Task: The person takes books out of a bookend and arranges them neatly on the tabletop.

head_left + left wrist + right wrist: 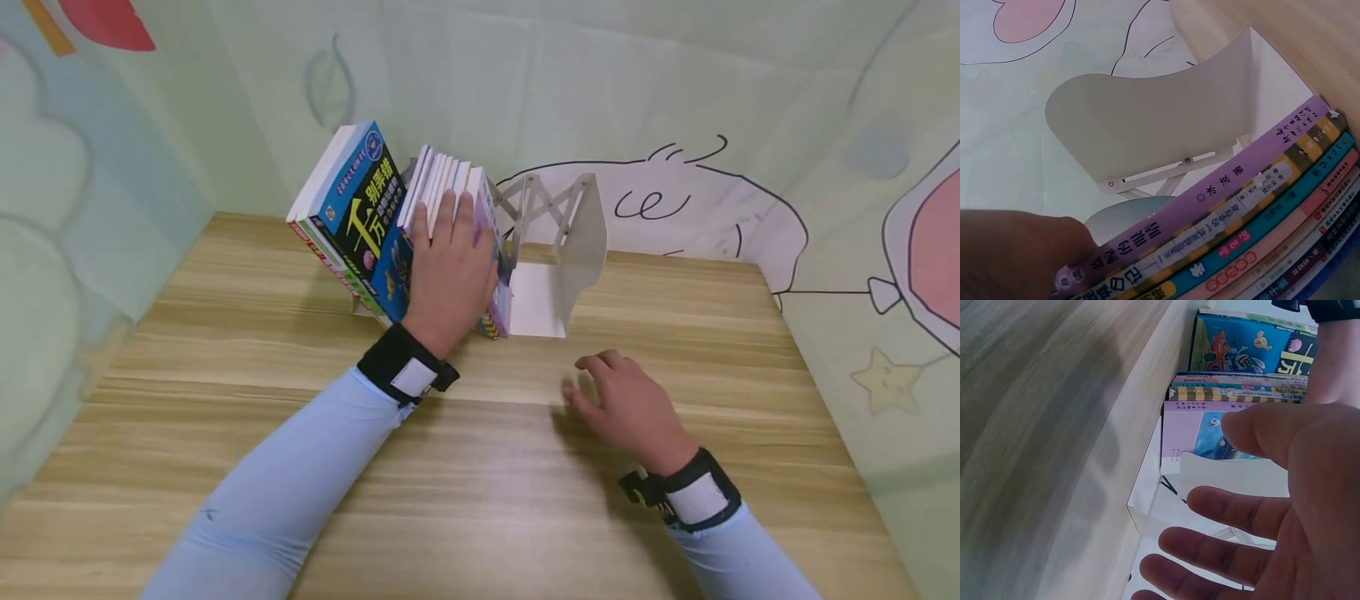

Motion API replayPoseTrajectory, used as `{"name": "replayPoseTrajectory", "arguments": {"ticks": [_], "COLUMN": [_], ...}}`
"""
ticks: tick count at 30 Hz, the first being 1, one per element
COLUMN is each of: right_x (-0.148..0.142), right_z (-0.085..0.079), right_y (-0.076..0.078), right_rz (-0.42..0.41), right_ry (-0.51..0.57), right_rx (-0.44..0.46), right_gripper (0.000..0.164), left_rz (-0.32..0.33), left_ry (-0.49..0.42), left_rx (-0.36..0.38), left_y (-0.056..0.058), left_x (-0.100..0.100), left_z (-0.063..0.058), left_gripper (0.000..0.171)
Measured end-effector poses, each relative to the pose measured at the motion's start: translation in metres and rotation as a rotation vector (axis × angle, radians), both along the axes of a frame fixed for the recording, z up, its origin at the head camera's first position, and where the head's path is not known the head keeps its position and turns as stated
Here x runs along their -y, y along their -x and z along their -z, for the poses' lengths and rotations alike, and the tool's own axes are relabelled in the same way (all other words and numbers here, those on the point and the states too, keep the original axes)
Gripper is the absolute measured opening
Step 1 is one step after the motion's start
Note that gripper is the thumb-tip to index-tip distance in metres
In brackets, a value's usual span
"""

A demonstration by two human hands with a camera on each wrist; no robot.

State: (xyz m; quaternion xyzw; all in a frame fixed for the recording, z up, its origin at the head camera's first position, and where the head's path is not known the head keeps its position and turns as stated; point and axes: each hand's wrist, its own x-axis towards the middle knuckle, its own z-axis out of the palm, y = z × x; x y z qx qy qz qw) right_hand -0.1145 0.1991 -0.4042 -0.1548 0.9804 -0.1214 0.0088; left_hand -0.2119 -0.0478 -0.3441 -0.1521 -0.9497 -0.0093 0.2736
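Several thin books (444, 179) stand in a row, leaning a little left, beside larger books (352, 208) tilted further left. My left hand (450, 275) holds the thin row, with its fingers over the top edges and its thumb against the purple book (1210, 194) at the right end. In the left wrist view, the spines show in several colours. A white metal bookend (581, 242) with a folding lattice stands right of the row. My right hand (630, 408) hovers over the table with loosely bent, spread fingers and holds nothing. The purple book's cover (1179, 437) shows beyond it in the right wrist view.
The wooden table (510, 500) extends in front of the books and to both sides. Behind it hangs a pale printed cloth (637, 83) with cartoon drawings, which also covers the sides. The bookend's base plate (536, 304) lies flat beside the purple book.
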Motion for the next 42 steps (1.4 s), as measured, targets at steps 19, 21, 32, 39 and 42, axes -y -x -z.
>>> {"name": "replayPoseTrajectory", "arguments": {"ticks": [19,21,32,39,42], "right_x": [0.002,0.002,-0.001,-0.002,-0.001], "right_z": [-0.001,-0.001,-0.001,-0.001,-0.001], "right_y": [0.002,0.001,0.002,0.000,0.000], "right_rz": [-0.006,-0.001,0.003,-0.003,-0.003], "right_ry": [0.002,0.000,0.006,0.006,0.006], "right_rx": [0.007,0.009,-0.005,-0.004,0.000], "right_gripper": [0.046,0.045,0.046,0.045,0.046], "left_rz": [0.039,0.067,0.110,0.092,0.098], "left_ry": [0.044,0.053,0.121,0.080,0.071], "left_rx": [-0.121,-0.138,-0.199,-0.259,-0.245], "left_y": [-0.016,-0.020,-0.038,-0.044,-0.047], "left_x": [-0.004,-0.005,-0.012,-0.016,-0.016], "left_z": [0.010,0.011,0.016,0.024,0.027], "left_gripper": [0.030,0.029,0.033,0.031,0.037]}}
